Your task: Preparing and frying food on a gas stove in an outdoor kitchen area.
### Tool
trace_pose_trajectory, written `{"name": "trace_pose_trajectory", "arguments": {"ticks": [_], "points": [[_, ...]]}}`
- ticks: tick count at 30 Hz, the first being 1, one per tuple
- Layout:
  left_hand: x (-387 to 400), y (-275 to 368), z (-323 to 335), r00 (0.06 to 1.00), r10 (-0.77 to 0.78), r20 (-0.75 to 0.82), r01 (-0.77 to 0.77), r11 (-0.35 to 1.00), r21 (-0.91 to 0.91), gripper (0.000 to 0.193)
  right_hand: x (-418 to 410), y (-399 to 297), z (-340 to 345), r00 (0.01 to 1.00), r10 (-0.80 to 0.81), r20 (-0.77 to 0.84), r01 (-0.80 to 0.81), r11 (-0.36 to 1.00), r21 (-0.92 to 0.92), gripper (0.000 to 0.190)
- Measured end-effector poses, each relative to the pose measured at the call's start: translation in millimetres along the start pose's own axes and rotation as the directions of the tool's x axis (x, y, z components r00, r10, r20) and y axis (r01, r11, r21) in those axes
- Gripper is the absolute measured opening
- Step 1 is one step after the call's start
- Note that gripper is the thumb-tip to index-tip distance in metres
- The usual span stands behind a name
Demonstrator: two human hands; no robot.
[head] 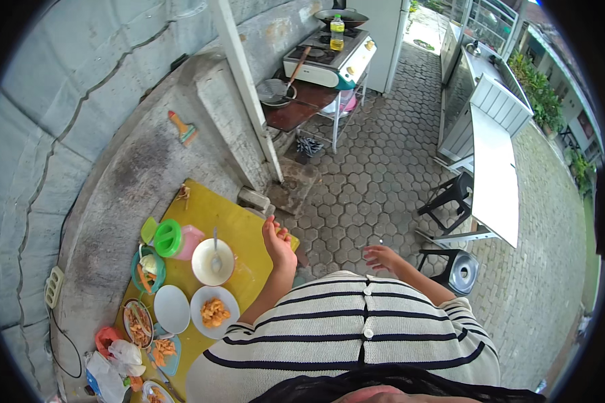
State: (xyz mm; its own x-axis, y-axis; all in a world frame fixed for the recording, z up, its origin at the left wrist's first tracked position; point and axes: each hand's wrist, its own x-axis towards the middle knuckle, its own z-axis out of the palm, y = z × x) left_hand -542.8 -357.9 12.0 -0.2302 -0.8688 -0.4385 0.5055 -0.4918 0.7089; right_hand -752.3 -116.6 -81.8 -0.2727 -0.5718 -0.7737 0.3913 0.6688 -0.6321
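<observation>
My left hand (281,244) hangs in the air by the right edge of a yellow table (242,211), fingers loosely curled and nothing in it. In front of my striped shirt, my right hand (381,258) is bare above the paving, its fingers apart. Nearest the left hand on the table is a white bowl (204,264) with a metal spoon (216,259) in it. Below that sits a white plate (201,297) holding orange food pieces (215,313). A white dish (172,309) and a pink pitcher with a green lid (168,238) stand farther left.
A teal bowl (137,284) holds vegetables; plastic bags (126,356) lie below it. Ahead stands a gas stove (327,60) bearing an oil bottle (337,34) and a wok (342,19). Black stools (446,201) flank a white counter (494,176) at right. A white post (247,90) rises beyond the table.
</observation>
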Motion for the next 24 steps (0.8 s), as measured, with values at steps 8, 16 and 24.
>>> {"name": "trace_pose_trajectory", "arguments": {"ticks": [8,16,24], "points": [[74.5,-64.3,177.3,0.875,-0.173,0.451,0.102,0.979,0.178,0.029,40.4,-99.8,-166.5,0.969,-0.127,-0.214,0.146,0.986,0.075,0.031],[225.5,-103.3,258.1,0.933,-0.197,0.302,0.073,0.924,0.376,0.036,149.2,-213.0,-243.2,0.950,-0.270,-0.155,0.256,0.961,-0.107,0.030],[386.2,-109.9,348.7,0.802,-0.595,-0.046,0.589,0.802,-0.101,0.047,269.9,-362.4,-291.0,0.819,-0.571,-0.060,0.378,0.614,-0.693,0.029]]}}
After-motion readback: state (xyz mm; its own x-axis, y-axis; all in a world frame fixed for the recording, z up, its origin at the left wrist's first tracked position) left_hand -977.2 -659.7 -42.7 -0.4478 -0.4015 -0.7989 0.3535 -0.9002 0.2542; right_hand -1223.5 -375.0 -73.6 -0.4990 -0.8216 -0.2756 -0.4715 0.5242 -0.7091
